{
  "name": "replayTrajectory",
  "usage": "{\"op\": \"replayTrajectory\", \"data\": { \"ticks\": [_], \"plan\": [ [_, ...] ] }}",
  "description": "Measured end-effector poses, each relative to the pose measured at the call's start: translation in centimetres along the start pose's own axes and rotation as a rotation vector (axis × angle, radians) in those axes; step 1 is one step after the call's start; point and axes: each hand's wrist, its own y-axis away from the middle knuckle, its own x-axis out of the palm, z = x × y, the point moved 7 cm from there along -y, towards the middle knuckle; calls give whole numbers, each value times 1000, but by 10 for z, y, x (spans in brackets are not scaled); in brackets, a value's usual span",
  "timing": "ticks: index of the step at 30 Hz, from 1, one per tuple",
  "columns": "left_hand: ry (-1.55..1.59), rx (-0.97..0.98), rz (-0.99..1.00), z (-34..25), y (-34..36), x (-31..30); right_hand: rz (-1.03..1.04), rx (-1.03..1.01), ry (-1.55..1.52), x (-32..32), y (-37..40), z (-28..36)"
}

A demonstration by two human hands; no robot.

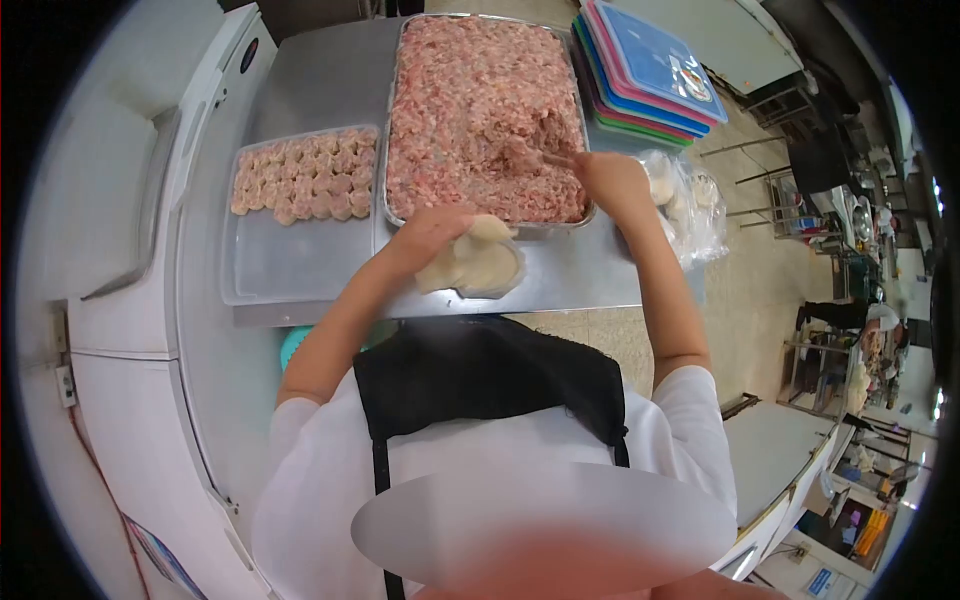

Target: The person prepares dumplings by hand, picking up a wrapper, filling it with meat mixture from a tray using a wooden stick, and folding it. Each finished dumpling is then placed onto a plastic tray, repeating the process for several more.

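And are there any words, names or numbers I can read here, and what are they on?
None can be read for sure.
Dark oval badge on the white appliance: too small to read.
Printed mark on the top blue lid: too blurred to read.
Blue-and-white sheet at the lower right: too small to read.

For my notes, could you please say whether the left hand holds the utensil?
No, the right hand holds the utensil; the left hand touches pale dough.
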Motion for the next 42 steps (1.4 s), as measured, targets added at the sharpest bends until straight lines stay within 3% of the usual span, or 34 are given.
{"op": "replayTrajectory", "data": {
  "ticks": [1,3,6,9,12,15,17,18,20,23,24,27,29,32,35,38,42],
  "plan": [
    [-159,13,23,1,-4,-1,-22,-156,84,11,2,12],
    [-483,50,73,0,-10,-3,-4,-86,-71,29,16,33],
    [80,-146,-31,-7,-7,-17,31,32,-305,30,26,48],
    [-455,-4,-74,-18,-19,-32,48,128,-675,22,35,44],
    [-196,83,-258,-33,-22,-40,-4,228,-885,6,40,36],
    [22,44,-310,-31,-38,-47,-112,262,-1097,-2,42,28],
    [626,-6,-371,-26,-48,-42,-155,259,-1212,-11,42,32],
    [930,-30,-395,-26,-53,-34,-242,155,-1195,-17,40,37],
    [1136,39,-441,-41,-63,-26,-417,-55,-1153,-25,35,47],
    [1389,-13,-565,-46,-68,-26,-503,-183,-707,-14,27,58],
    [1466,-59,-619,-42,-69,-25,-400,-187,-600,-15,27,57],
    [1451,-59,-730,10,-73,-33,-197,-199,-346,-43,30,49],
    [1373,-54,-767,12,-74,-32,-182,-198,-273,-56,39,49],
    [1285,-74,-757,-10,-72,-22,-216,-355,-358,-14,24,49],
    [1320,-53,-825,-18,-66,-17,-96,-336,-148,-53,27,38],
    [1387,8,-819,-20,-70,-23,-208,-346,-205,-80,40,41],
    [1433,8,-887,-34,-73,-16,-198,-414,-427,-40,18,29]
  ]
}}
